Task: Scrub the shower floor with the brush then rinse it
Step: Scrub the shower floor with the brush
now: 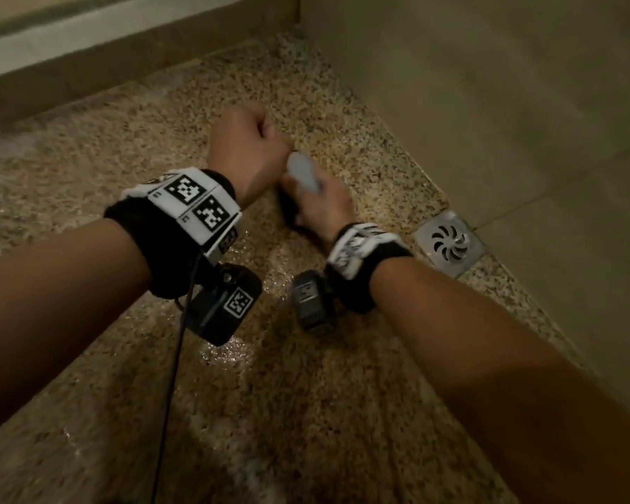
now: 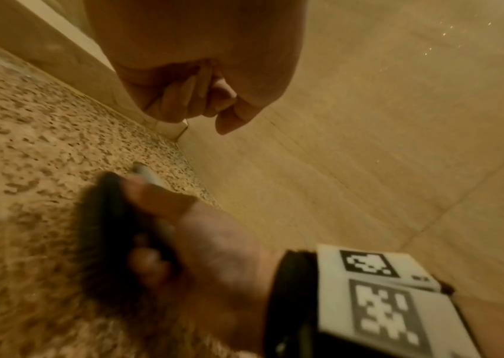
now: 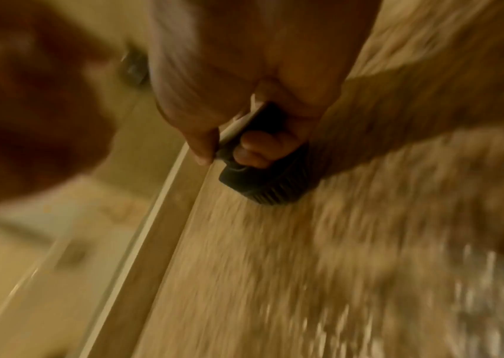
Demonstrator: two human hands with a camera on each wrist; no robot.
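- Gripped by the right hand (image 1: 321,201): brush (image 3: 263,179), dark bristles down on the speckled shower floor (image 1: 161,140), fingers (image 3: 254,150) curled round its pale handle (image 1: 303,172).
- Curled into a fist holding nothing: left hand (image 1: 246,147), raised just beside the brush.
- Seen wet and glinting near both wrists.
- Set in the floor by the wall (image 1: 488,103), right of the hands: 1 square metal drain (image 1: 449,243).

Speckled tan floor (image 1: 306,394), black-bristled brush (image 3: 272,184)
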